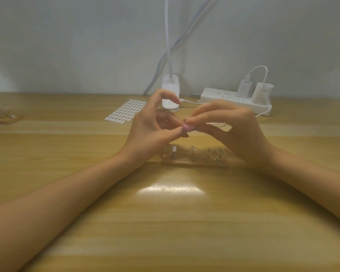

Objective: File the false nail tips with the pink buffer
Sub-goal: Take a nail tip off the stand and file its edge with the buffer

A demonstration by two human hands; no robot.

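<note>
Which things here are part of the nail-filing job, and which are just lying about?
In use: left hand, right hand, the blurred pink item pinched between them, stand of nail tips.
Lying about: sticker sheet, power strip, white lamp base, second stand at far left.

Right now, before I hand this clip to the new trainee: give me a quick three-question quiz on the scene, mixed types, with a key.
1. True or false: the left hand and right hand lie flat on the table.
2. The sheet of white tabs lies: A) to the person's left of the white gooseneck base; B) on the power strip; C) in the right hand.
3. What colour is the small item pinched where both hands' fingertips meet?
Key: 1 false, they are raised above the nail stand; 2 A; 3 pink.
</note>
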